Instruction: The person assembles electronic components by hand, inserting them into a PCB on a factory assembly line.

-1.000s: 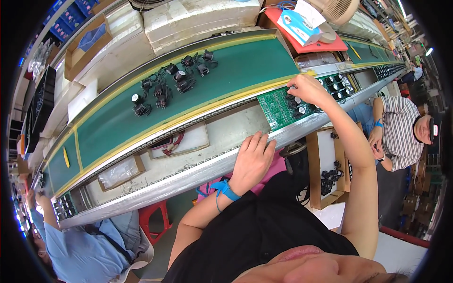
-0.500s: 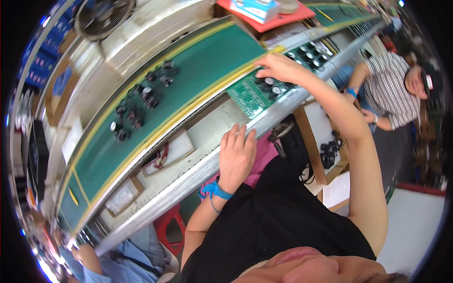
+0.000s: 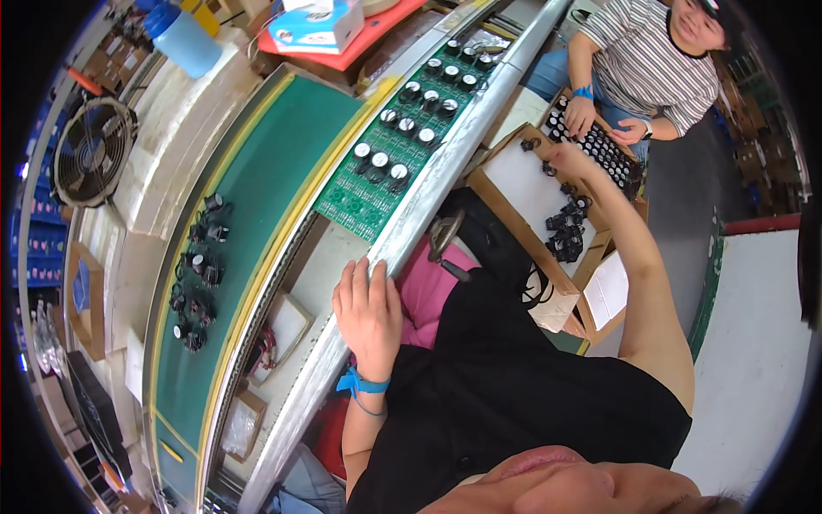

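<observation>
Five rows of black cylindrical components with white round tops (image 3: 406,125) stand on a long green printed circuit board (image 3: 348,204), whose near end is bare of them. The board lies on the conveyor, alongside a silver metal rail (image 3: 428,190). On that rail, just beyond the board's near end, rests the left hand (image 3: 368,317), its fingers extended, loosely spread and holding nothing. A blue wristband (image 3: 366,384) circles its wrist. Well apart, the right hand (image 3: 568,161) is over the far end of an open brown cardboard box (image 3: 528,242); it is blurred, so I cannot tell whether its fingers grasp anything. Black corded components (image 3: 565,238) lie heaped in the box, and more black components (image 3: 211,274) lie scattered on a green belt (image 3: 282,141) left of the board. Near the right hand, a co-worker's hand (image 3: 580,117) is at a tray of black, white-topped parts (image 3: 610,161).
</observation>
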`<state>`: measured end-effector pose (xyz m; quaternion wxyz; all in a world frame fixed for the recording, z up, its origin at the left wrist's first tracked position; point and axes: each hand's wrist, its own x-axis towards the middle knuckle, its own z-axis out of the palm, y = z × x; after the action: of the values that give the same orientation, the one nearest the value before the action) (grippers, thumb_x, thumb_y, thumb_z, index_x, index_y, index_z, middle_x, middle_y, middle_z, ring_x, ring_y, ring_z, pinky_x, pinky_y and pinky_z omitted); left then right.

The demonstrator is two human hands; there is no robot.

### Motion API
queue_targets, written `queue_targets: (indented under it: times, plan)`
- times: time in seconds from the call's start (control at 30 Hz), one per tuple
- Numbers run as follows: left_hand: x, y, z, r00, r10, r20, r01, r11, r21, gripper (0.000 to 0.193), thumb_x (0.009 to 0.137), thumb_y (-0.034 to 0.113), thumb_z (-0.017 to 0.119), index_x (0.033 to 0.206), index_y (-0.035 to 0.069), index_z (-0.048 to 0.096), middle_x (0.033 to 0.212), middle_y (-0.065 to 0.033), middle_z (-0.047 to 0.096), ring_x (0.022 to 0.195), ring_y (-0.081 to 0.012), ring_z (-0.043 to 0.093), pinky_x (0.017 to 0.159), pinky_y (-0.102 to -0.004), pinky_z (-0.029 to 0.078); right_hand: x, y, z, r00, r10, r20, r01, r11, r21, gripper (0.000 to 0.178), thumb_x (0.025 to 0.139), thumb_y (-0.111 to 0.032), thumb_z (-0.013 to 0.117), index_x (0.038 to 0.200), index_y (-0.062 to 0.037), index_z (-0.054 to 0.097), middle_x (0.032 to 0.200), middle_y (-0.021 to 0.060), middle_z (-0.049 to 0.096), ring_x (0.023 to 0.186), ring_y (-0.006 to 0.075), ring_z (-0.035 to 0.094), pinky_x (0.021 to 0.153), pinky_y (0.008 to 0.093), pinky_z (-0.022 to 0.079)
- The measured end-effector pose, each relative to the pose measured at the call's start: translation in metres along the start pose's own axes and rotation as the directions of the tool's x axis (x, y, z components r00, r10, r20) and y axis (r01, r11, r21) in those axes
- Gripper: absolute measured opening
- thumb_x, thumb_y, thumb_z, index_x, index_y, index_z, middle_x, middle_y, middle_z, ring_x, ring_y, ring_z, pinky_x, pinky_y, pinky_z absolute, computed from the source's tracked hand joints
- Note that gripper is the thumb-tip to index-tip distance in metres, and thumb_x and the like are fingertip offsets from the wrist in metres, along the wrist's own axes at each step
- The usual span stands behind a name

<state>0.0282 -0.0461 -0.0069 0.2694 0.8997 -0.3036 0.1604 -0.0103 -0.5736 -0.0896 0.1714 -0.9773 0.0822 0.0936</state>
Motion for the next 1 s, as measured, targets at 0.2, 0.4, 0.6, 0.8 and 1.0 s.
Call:
queue_targets:
  times: [0.2,0.4,0.6,0.8,1.0]
  plan:
    - [-0.004,0.000,0.002,0.999,-0.033,-0.008,0.033,0.999,0.003,0.026,0.082,0.006,0.063,0.108,0.004,0.062,0.114,-0.0139,0.060,0.112,-0.0336,0.054,0.092,-0.0439,0.042,-0.016,0.023,0.077,0.947,0.123,-0.296,-0.188,0.961,-0.202,0.034,0.075,0.001,0.061,0.110,-0.0013,0.061,0.106,0.0168,0.064,0.104,0.0344,0.059,0.089,0.0404,0.048]
    - [-0.006,0.001,0.000,0.998,-0.057,-0.023,0.057,0.998,-0.013,0.023,0.082,0.004,0.062,0.105,0.004,0.063,0.112,-0.0139,0.061,0.109,-0.0338,0.055,0.092,-0.0440,0.042,-0.012,0.009,0.087,0.893,0.214,-0.397,-0.286,0.949,-0.133,0.027,0.076,-0.001,0.065,0.101,-0.0021,0.057,0.095,0.0156,0.063,0.089,0.0313,0.062,0.080,0.0381,0.050]
    - [0.008,0.015,-0.002,0.988,-0.143,-0.062,0.109,0.920,-0.378,0.018,0.081,-0.001,0.063,0.099,0.001,0.065,0.106,-0.0157,0.064,0.100,-0.0351,0.060,0.088,-0.0416,0.047,-0.016,-0.106,0.026,0.958,0.233,-0.167,-0.004,0.591,0.806,0.024,0.082,-0.005,0.069,0.102,-0.0031,0.056,0.081,0.0058,0.064,0.071,0.0126,0.061,0.065,0.0263,0.050]
    - [0.018,0.050,0.010,0.942,-0.159,0.294,0.333,0.519,-0.787,0.048,0.077,0.007,0.076,0.121,0.004,0.058,0.105,-0.0120,0.064,0.095,-0.0233,0.062,0.085,-0.0332,0.050,-0.056,-0.272,-0.013,0.938,-0.306,0.160,-0.066,0.297,0.953,0.023,0.085,-0.005,0.068,0.104,-0.0030,0.057,0.086,0.0032,0.064,0.073,0.0077,0.059,0.064,0.0219,0.048]
    - [-0.002,0.024,0.004,0.866,-0.207,0.455,0.435,-0.134,-0.890,0.037,0.085,0.004,0.069,0.119,-0.002,0.056,0.105,-0.0084,0.064,0.097,-0.0158,0.061,0.086,-0.0288,0.051,-0.042,-0.323,-0.003,0.840,-0.459,0.291,-0.160,0.303,0.939,0.015,0.089,-0.008,0.065,0.101,-0.0009,0.061,0.078,0.0004,0.060,0.067,0.0070,0.056,0.060,0.0208,0.046]
